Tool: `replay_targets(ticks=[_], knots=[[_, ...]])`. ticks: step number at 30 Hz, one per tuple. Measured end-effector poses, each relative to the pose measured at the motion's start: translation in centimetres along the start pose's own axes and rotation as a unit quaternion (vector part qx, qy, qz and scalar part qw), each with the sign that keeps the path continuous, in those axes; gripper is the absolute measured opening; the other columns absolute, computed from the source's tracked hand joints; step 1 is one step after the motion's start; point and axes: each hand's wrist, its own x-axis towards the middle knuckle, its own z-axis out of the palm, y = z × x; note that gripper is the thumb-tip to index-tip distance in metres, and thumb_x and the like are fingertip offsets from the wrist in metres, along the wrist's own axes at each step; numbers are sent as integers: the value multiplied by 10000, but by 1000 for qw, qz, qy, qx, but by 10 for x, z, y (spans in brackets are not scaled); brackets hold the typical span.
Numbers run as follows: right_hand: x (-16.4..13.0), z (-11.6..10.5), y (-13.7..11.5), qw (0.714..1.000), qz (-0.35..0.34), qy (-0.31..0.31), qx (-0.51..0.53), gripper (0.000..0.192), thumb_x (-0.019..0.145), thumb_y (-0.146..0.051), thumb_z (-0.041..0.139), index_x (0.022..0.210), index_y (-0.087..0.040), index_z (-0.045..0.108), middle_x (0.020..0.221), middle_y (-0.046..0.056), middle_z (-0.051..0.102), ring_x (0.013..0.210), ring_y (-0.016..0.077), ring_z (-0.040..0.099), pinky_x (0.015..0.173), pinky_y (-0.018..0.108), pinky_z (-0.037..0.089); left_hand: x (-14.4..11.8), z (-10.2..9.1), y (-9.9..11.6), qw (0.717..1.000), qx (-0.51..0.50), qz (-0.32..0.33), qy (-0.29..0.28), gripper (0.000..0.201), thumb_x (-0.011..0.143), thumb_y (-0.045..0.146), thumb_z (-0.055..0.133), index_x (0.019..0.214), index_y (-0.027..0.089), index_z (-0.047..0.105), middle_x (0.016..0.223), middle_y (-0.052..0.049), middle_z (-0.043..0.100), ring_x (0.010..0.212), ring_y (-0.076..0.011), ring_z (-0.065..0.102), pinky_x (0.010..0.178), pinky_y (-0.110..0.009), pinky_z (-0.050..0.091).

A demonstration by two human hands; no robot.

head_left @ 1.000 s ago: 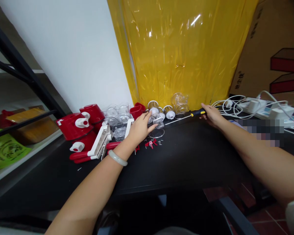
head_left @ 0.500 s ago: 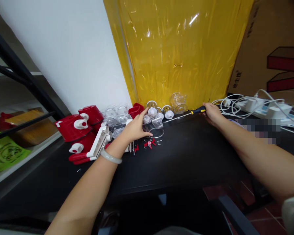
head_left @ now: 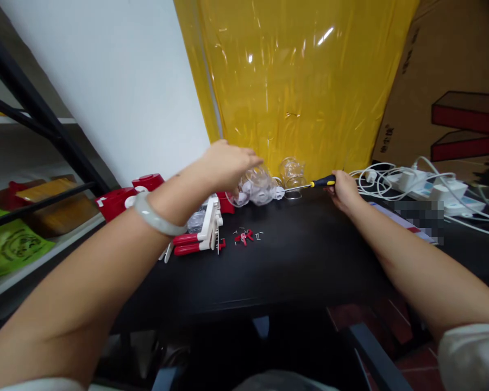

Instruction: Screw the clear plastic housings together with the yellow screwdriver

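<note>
Your left wrist wears a pale green, smooth jade-like bangle point(head_left: 157, 219); a light grey short sleeve point(head_left: 470, 355) at 4 o'clock

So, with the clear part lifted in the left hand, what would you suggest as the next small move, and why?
Probably lift the screwdriver toward the clear plastic part: the right hand grips its handle while it lies on the black table, and the left hand holds the part in the air.

Hidden and unclear parts

The raised left forearm point(head_left: 106, 255) covers most of the red plastic housings point(head_left: 118, 198) at far left; a pixelated patch point(head_left: 418, 214) blurs the flat item at right; the small red clips point(head_left: 243, 237) are too tiny to identify.
</note>
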Motion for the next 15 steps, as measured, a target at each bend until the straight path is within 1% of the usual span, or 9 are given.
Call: replay_targets(ticks=[1,2,3,5,6,9,10,13,15], knots=[[-5,4,-3,1000,-4,-6,5,292,916,-307,643,697,-268,453,496,-64,392,391,99,360,382,231,391,5,5,3,1000,2,10,-21,541,908,538,795,1348,241,689,1208,-50,672,1242,-346,687,1116,-569,412],[-9,7,-5,1000,-10,-9,1,285,923,-293,626,693,-262,460,503,-63,404,394,96,372,396,228,415,9,10,5,1000,10,10,-25,531,898,483,822,1358,252,692,1191,-54,686,1223,-347,692,1114,-568,403],[-11,9,-7,1000,-19,-2,-11,280,919,-272,625,687,-255,468,515,-61,421,400,94,384,401,223,424,10,14,6,1000,20,1,-13,568,891,441,833,1404,260,669,1204,-55,692,1226,-348,686,1118,-567,386],[-13,11,-9,998,-42,38,-40,282,899,-228,637,666,-244,477,530,-60,436,410,90,397,387,213,407,7,19,9,999,39,-16,2,669,864,361,854,1483,273,617,1256,-63,704,1236,-339,671,1114,-526,364],[-13,11,-10,996,-45,54,-45,288,894,-214,635,658,-243,473,527,-62,429,407,90,391,375,213,391,4,21,11,999,49,-19,-3,722,840,323,869,1508,279,599,1284,-73,711,1234,-329,667,1103,-492,360],[-10,11,-8,998,-28,52,-21,284,910,-215,602,663,-251,466,499,-72,399,385,97,371,364,226,376,-3,24,16,996,71,-7,-60,844,742,205,914,1522,288,601,1298,-98,744,1162,-310,682,1042,-433,361],[-9,10,-8,999,-24,45,-17,276,915,-225,597,670,-253,473,492,-74,399,379,100,369,370,232,388,-5,25,16,995,74,-1,-66,865,737,184,909,1534,291,591,1313,-101,744,1149,-307,684,1030,-427,359],[-6,8,-7,997,-42,54,-37,273,890,-274,651,675,-257,483,484,-76,404,376,99,359,376,236,397,-10,30,11,997,72,-16,-30,868,793,177,855,1589,300,531,1392,-112,713,1185,-314,673,1031,-432,344],[-4,6,-7,997,-47,44,-31,279,879,-309,659,677,-265,471,479,-75,389,377,102,352,368,234,379,-13,32,5,997,64,-31,-13,846,824,182,829,1602,298,516,1398,-117,708,1201,-322,670,1043,-440,338]])
